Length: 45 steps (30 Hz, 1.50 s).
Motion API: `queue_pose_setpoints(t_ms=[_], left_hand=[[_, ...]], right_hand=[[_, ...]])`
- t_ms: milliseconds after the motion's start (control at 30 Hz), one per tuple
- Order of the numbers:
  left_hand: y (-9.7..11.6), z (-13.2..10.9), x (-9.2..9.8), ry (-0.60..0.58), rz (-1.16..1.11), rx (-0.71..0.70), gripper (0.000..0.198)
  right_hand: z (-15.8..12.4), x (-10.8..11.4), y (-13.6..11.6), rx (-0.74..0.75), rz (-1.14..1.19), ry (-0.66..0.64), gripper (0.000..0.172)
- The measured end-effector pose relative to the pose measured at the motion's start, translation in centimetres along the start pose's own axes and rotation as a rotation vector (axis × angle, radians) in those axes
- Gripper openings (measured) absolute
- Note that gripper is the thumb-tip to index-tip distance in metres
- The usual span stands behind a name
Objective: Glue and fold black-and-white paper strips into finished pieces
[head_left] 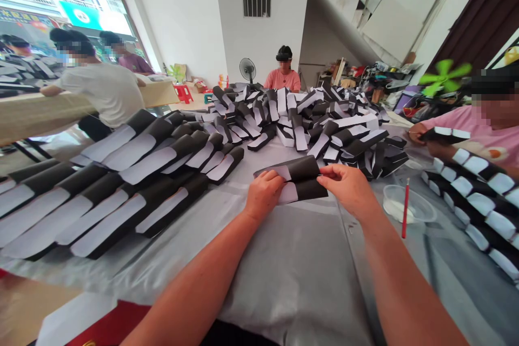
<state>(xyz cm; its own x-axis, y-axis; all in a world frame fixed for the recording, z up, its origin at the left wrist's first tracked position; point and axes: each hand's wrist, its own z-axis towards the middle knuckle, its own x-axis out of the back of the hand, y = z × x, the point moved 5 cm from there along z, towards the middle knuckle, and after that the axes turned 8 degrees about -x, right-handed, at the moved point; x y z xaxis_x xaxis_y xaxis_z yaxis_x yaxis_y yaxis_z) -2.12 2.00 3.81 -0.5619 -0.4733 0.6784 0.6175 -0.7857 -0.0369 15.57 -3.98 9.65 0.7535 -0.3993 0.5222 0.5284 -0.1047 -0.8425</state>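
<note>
A folded black-and-white paper piece (306,169), made of two side-by-side flaps, lies over the grey cloth in front of me. My left hand (264,193) is closed on its white end, with the fingertips partly hidden behind the knuckles. At the black end my right hand (346,186) pinches the edge between thumb and fingers. Left of my hands, similar folded paper pieces (156,165) lie stacked in overlapping rows. A large loose heap of the same black-and-white pieces (300,132) spreads beyond my hands.
A clear plastic bowl (424,211) with white stuff inside stands to the right, a red stick (406,208) leaning across its rim. A co-worker (482,124) at the right handles a black-and-white piece near stacked rows (474,189). Another person (283,75) sits across the table.
</note>
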Motion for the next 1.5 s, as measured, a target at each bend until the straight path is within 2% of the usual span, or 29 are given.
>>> queue_pose_setpoints(t_ms=[333,533,633,767,867,1000,1067,1133,1267,1400,1500], left_hand=[[0.1,0.0,-0.2,-0.030,0.010,0.001,0.025],[0.1,0.2,-0.3,-0.072,-0.115,0.092,0.020],[-0.3,0.1,-0.3,-0.027,-0.307,0.247,0.017],[-1.2,-0.4,-0.8,0.062,-0.616,0.578,0.017],[-1.7,-1.2,-1.9,0.126,-0.933,0.816,0.019],[-1.3,-2.1,-3.7,0.159,-1.455,1.075,0.019],[-1.1,-2.2,-4.1,0.161,-1.612,1.157,0.024],[-1.1,-2.2,-4.2,0.151,-1.673,1.191,0.025],[-1.0,-2.0,-4.3,0.067,-1.707,1.184,0.020],[-1.1,-2.1,-4.3,0.039,-1.677,1.185,0.016],[-0.9,-2.1,-4.2,0.037,-1.687,1.193,0.018]], right_hand=[[0.1,0.2,0.0,0.008,-0.065,0.047,0.006],[0.2,0.0,0.2,0.011,-0.057,0.056,0.006],[0.2,0.0,0.2,0.035,-0.006,0.068,0.014],[0.1,0.5,0.3,0.114,0.074,0.155,0.031],[0.5,0.3,0.8,0.117,0.095,0.166,0.035],[1.4,-2.3,2.2,0.072,0.102,0.063,0.039],[1.6,-4.3,3.1,0.034,0.161,0.018,0.044],[1.6,-6.3,4.2,-0.022,0.252,-0.017,0.050],[0.9,-9.9,5.7,-0.113,0.390,-0.218,0.058],[0.2,-11.4,6.3,-0.182,0.480,-0.391,0.054],[0.0,-11.6,6.4,-0.152,0.468,-0.423,0.052]])
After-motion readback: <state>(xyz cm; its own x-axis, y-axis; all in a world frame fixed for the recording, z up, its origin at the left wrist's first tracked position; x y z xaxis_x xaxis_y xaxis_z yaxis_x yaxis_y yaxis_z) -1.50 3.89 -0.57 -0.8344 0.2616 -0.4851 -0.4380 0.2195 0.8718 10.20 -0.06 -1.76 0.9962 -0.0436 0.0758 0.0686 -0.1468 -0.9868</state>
